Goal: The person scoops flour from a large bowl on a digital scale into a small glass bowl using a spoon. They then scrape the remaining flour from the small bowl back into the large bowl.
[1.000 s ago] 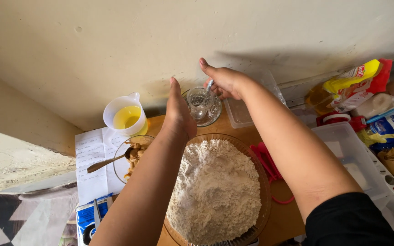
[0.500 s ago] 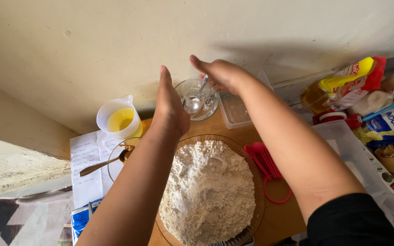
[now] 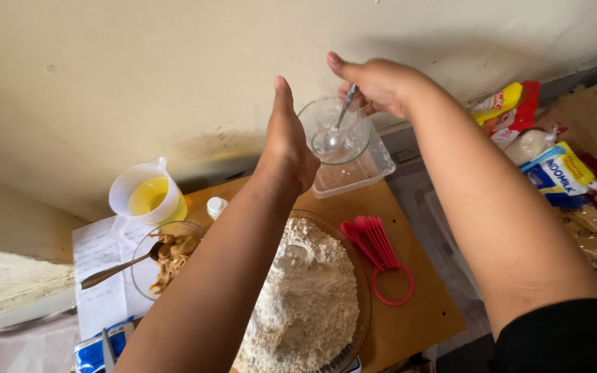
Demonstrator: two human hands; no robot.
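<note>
L forearm comes up from bottom centre, bare, angled slightly right. Left hand (image 3: 286, 148) is open and flat, fingers straight and pressed together, pointing away from the body, edge-on to the camera w/ thumb side hidden; it grips nothing. R arm enters from lower right, black sleeve at the upper arm, forearm bare, reaching diagonally up-left, elbow bent, higher in view than the L. Right hand (image 3: 374, 83) is curled, knuckles up, thumb stretched out to the left, fingertips pinched on a thin metal handle. Hands are near each other, not touching.
</note>
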